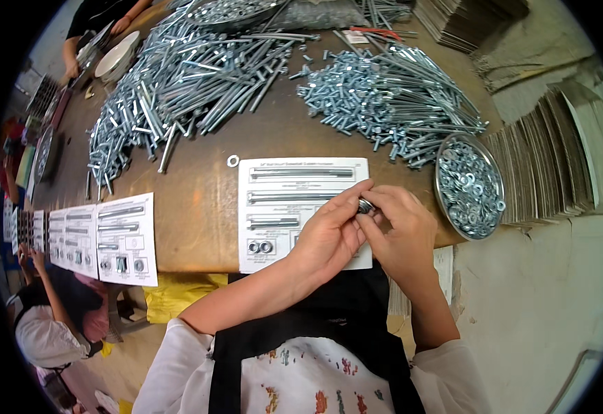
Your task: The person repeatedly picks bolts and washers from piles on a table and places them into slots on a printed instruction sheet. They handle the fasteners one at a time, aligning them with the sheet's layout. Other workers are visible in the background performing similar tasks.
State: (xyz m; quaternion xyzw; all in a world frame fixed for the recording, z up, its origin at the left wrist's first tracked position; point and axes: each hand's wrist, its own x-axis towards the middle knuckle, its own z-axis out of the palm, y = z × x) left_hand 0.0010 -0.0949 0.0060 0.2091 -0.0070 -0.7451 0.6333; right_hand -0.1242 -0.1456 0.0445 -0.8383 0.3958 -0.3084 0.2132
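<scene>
My left hand (323,236) and my right hand (406,224) meet over the right part of a white printed sheet (304,265). Pinched between their fingertips is a small stack of metal washers (365,205), partly hidden by the fingers. Outlined boxes on the sheet show long bolts (301,172), shorter bolts (272,222) and two round nuts or washers (259,246); whether these are printed or real I cannot tell. My hands cover the sheet's lower right. Beyond its upper left corner lies a single nut (233,161).
A steel bowl of washers (468,186) stands right, beside stacked cardboard (543,152). Heaps of long bolts (191,90) and short bolts (349,90) cover the table's far side. More printed sheets (126,238) line the left edge, where a co-worker's arm (53,290) reaches in.
</scene>
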